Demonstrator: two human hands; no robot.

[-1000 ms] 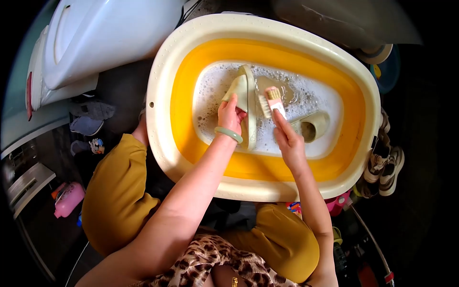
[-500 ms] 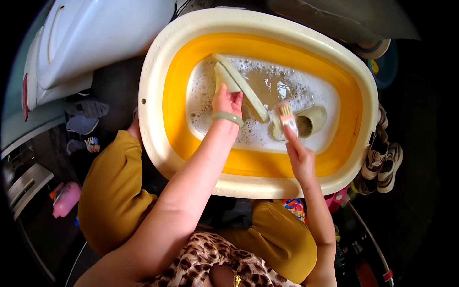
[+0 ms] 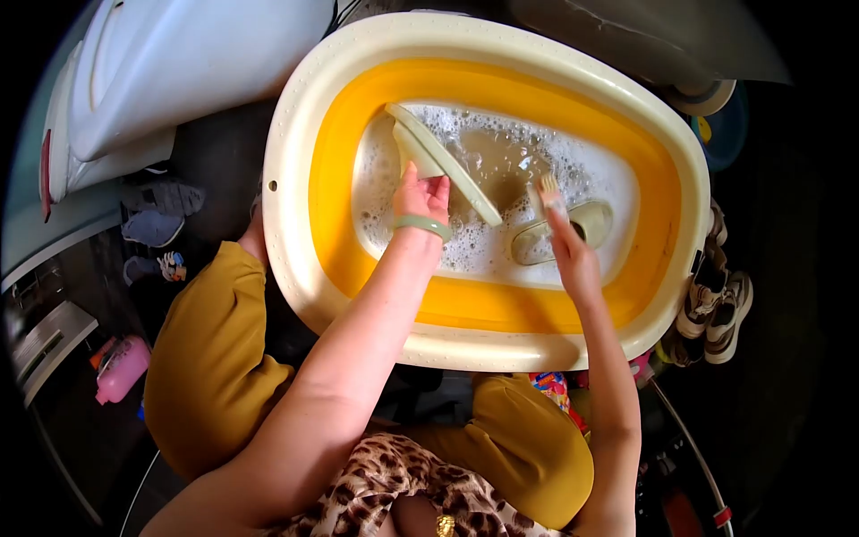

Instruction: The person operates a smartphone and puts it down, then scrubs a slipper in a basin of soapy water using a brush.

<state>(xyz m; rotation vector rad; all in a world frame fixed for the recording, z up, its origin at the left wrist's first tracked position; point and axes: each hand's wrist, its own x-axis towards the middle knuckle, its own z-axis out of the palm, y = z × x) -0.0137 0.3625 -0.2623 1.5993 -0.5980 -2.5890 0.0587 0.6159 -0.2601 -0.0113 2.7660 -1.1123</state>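
My left hand [image 3: 423, 195] is closed on a pale green slipper [image 3: 452, 170], tilted on its side above soapy water, with its sole edge facing right. In my right hand [image 3: 574, 255] is a scrubbing brush [image 3: 548, 192], its pale bristles pointing up and blurred by motion. Below and beside the brush, a second pale green slipper [image 3: 533, 244] lies in the suds, partly covered by my right hand. Both slippers are inside a large cream and yellow basin [image 3: 488, 351] holding murky, foamy water [image 3: 492, 161].
Sneakers [image 3: 729, 318] stand on the floor right of the basin. A pink bottle [image 3: 123, 370] and dark shoes [image 3: 154, 229] are at left, near a white appliance-like body [image 3: 197, 67]. A colourful packet [image 3: 552, 389] lies beneath my right forearm.
My right hand has moved slightly right with the brush, away from the held slipper. The slipper in my left hand has shifted a little to the left.
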